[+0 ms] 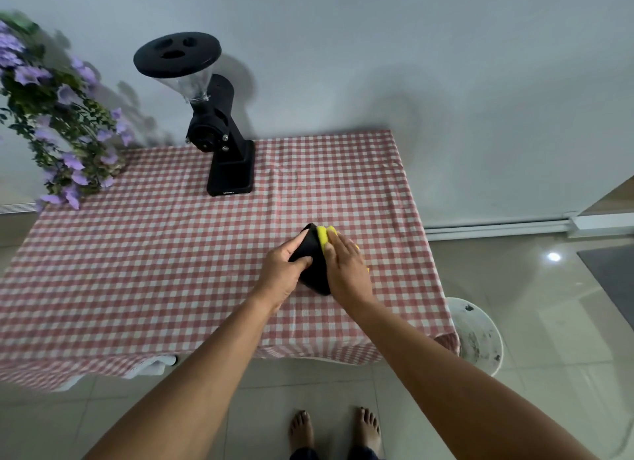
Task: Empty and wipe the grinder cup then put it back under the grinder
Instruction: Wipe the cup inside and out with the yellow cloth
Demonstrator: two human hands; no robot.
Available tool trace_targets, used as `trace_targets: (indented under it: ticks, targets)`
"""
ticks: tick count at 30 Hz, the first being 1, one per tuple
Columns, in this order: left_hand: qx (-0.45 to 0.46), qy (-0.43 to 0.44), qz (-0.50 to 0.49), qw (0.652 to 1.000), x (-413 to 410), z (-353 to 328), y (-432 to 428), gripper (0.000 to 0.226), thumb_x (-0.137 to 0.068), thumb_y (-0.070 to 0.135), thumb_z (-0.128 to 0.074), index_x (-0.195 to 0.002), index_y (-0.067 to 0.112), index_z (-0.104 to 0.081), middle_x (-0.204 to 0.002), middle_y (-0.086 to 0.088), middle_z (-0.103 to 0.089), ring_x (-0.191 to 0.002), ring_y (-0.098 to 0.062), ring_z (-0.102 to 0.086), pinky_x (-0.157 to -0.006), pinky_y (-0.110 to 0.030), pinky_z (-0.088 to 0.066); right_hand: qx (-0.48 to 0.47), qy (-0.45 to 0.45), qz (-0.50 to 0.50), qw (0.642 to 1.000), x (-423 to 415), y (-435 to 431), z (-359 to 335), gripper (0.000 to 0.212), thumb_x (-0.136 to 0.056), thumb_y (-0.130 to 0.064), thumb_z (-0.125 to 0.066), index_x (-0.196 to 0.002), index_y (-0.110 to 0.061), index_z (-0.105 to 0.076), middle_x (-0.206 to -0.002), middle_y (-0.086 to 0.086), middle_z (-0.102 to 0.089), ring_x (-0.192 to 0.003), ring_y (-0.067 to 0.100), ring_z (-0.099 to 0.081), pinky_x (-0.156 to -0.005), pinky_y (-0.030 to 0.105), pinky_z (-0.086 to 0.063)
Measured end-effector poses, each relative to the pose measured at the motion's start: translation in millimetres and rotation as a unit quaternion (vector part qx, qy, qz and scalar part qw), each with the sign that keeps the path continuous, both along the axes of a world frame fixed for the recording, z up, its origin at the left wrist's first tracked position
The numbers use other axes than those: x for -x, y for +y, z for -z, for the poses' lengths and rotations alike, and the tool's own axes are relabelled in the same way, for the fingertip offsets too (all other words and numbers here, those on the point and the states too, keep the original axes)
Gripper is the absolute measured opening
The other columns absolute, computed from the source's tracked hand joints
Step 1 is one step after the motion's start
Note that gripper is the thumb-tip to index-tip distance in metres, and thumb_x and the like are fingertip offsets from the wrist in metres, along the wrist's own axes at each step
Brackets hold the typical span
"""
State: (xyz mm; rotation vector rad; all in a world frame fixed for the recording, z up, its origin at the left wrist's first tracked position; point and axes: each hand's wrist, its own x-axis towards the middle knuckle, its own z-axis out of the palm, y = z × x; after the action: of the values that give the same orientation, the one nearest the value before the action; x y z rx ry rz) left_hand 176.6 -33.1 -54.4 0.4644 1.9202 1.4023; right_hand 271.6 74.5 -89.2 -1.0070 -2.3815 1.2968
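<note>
Left hand (283, 269) fingers wrapped around black grinder cup (313, 260), tilted on its side above checked tablecloth (171, 254). Right hand (346, 266) fingers pressed together, flat on yellow cloth (322, 236) at cup's mouth. Grinder (219, 130) well apart, near wall.

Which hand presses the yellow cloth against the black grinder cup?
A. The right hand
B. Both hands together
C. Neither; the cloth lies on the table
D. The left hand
A: the right hand holds the yellow cloth on the grinder cup, which the left hand grips.
</note>
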Motion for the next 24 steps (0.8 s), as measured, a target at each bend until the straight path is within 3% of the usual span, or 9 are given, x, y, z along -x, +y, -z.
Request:
trace_targets:
  ticks: [2,4,6,8,10,13,15,19,24]
  targets:
    - [0.002,0.005,0.002,1.000,0.9,-1.2,-0.3,0.054,-0.097,0.001,-0.059,-0.146,0.024,-0.051,-0.140,-0.003,-0.061,-0.126,-0.017,-0.059,-0.107,-0.033,-0.050,-0.036,0.003,-0.035,0.999,-0.9,-3.2,1.5,0.049,-0.103,-0.048,-0.026,-0.151,-0.035,-0.031,-0.158,-0.013,-0.030,-0.148,0.009,-0.018,-0.121,0.038,-0.018]
    - [0.006,0.008,0.009,1.000,0.3,-1.9,-1.5,0.055,-0.097,0.002,-0.059,-0.147,0.023,-0.050,-0.141,-0.002,-0.060,-0.127,-0.015,-0.058,-0.105,-0.028,-0.049,-0.013,0.008,-0.022,1.000,-4.2,3.5,6.1,0.047,-0.103,-0.049,-0.025,-0.147,-0.038,-0.037,-0.152,-0.013,-0.041,-0.141,0.009,-0.033,-0.112,0.035,-0.030]
    - [0.014,0.021,0.021,0.999,-0.4,-1.9,-2.0,0.056,-0.097,0.002,-0.060,-0.147,0.025,-0.050,-0.142,-0.001,-0.059,-0.127,-0.011,-0.057,-0.101,-0.018,-0.047,0.078,-0.014,0.058,0.995,-4.0,12.4,2.9,0.047,-0.103,-0.046,-0.023,-0.136,-0.030,-0.053,-0.128,-0.003,-0.062,-0.112,0.015,-0.058,-0.088,0.032,-0.047]
    - [0.023,0.035,0.030,0.999,-1.2,-1.5,-2.2,0.055,-0.097,0.003,-0.060,-0.146,0.026,-0.051,-0.143,0.001,-0.058,-0.127,-0.009,-0.056,-0.093,-0.010,-0.048,0.129,-0.054,0.107,0.984,-0.7,14.3,-4.8,0.047,-0.104,-0.041,-0.024,-0.125,-0.021,-0.061,-0.108,0.002,-0.068,-0.084,0.012,-0.060,-0.070,0.031,-0.046]
    - [0.023,0.035,0.034,0.999,0.3,-1.4,-2.6,0.056,-0.097,0.001,-0.059,-0.146,0.026,-0.051,-0.144,0.001,-0.058,-0.129,-0.011,-0.055,-0.089,-0.008,-0.049,0.074,-0.023,0.076,0.994,2.5,6.6,-9.8,0.043,-0.104,-0.040,-0.028,-0.134,-0.027,-0.056,-0.122,-0.002,-0.065,-0.101,0.012,-0.061,-0.083,0.033,-0.050]
    - [0.025,0.034,0.036,0.998,3.5,-0.4,-5.7,0.057,-0.096,-0.001,-0.059,-0.146,0.025,-0.051,-0.145,0.001,-0.057,-0.131,-0.012,-0.054,-0.092,-0.012,-0.050,-0.015,0.059,0.001,0.998,5.7,-7.1,-8.5,0.042,-0.104,-0.036,-0.034,-0.144,-0.029,-0.048,-0.149,-0.007,-0.047,-0.139,0.010,-0.039,-0.115,0.034,-0.033]
    - [0.028,0.036,0.030,0.998,4.0,0.2,-8.8,0.057,-0.096,0.001,-0.060,-0.146,0.027,-0.051,-0.143,0.003,-0.058,-0.131,-0.012,-0.054,-0.098,-0.016,-0.048,0.003,0.056,0.013,0.998,4.6,-3.6,-3.6,0.041,-0.104,-0.036,-0.034,-0.140,-0.028,-0.051,-0.144,-0.005,-0.053,-0.134,0.012,-0.045,-0.112,0.035,-0.036]
    - [0.033,0.035,0.036,0.998,2.4,-0.9,-14.8,0.057,-0.097,0.001,-0.059,-0.147,0.027,-0.049,-0.146,0.004,-0.054,-0.133,-0.009,-0.050,-0.098,-0.012,-0.045,0.134,-0.048,0.088,0.986,5.0,6.8,-13.9,0.039,-0.103,-0.037,-0.027,-0.101,-0.022,-0.063,-0.095,0.003,-0.068,-0.088,0.023,-0.064,-0.083,0.045,-0.054]
    - [0.036,0.034,0.037,0.998,5.3,-1.3,-20.3,0.054,-0.097,0.001,-0.059,-0.146,0.023,-0.051,-0.143,0.003,-0.059,-0.130,-0.013,-0.056,-0.108,-0.031,-0.048,-0.027,0.062,-0.010,0.998,13.3,-14.9,-15.1,0.041,-0.104,-0.031,-0.036,-0.141,-0.021,-0.052,-0.143,-0.002,-0.054,-0.135,0.013,-0.045,-0.115,0.034,-0.033]
